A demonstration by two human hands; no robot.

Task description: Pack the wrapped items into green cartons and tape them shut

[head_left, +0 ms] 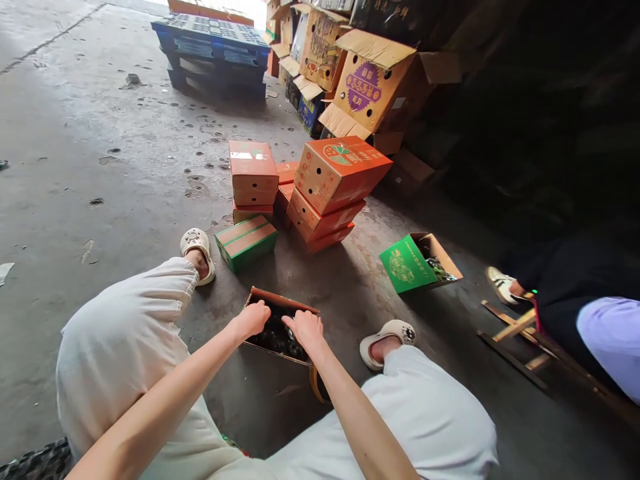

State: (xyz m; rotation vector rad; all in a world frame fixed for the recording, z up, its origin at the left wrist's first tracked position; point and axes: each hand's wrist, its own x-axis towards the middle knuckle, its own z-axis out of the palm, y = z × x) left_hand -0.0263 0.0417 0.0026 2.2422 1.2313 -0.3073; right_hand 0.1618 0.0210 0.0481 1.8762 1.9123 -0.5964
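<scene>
Clock read from the open carton (287, 299), mid-view between the person's legs, in pale trousers (130, 327). Dark glossy contents (275, 339) inside it. Left hand (253, 320) at the carton's 9 o'clock end, fingers curled down over the contents. Right hand (305, 328) at the 3 o'clock end, thumb stretched toward 9, other fingers bent down. Too dark and small in there to tell whether either hand is gripping anything.

Clogs: cream one (197, 255) at 10 o'clock, its mate (389, 341) at 3. Closed green-sided box (246, 242) at 11, near the 10 o'clock clog. Behind it, orange-topped boxes (253, 173) stacked; taller orange stack (345, 170) at 1, melon print on the top box. Green box (405, 265) at 2, top open, stuff visible inside, standing apart on the grey floor (120, 180).

Further out at 1, large brown carton (369, 87) with purple badge, flaps open, more cartons beside it. Blue pallets (213, 43) between 11 and 12. Another person at 3, striped shoe (501, 285) beside a wooden frame (517, 327)
</scene>
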